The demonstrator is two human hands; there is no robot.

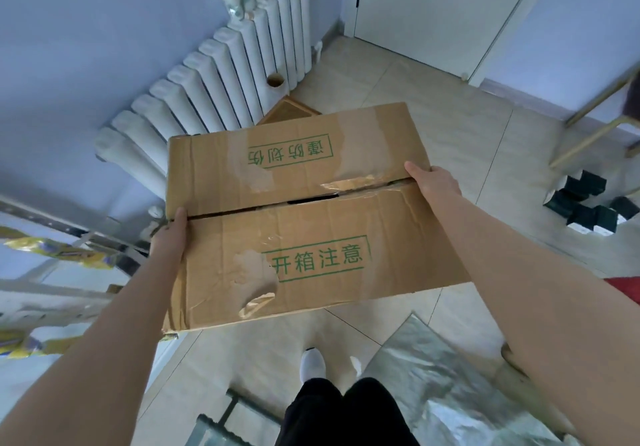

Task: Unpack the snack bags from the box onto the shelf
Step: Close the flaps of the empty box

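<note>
Your left hand (pixel 170 235) and right hand (pixel 433 182) clamp the 2 side edges of the closed cardboard box (pixel 311 223), thumbs on top, holding it above the tiled floor (pixel 467 133). Yellow snack bags (pixel 69 255) lie on the shelf (pixel 52 286) at left.

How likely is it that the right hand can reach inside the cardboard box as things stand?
Probably not. The box is shut on top, with only a narrow gap along its middle seam, and the right hand, like the left hand, is busy holding one side of the box up.

1 head view, steeply downward, close
</note>
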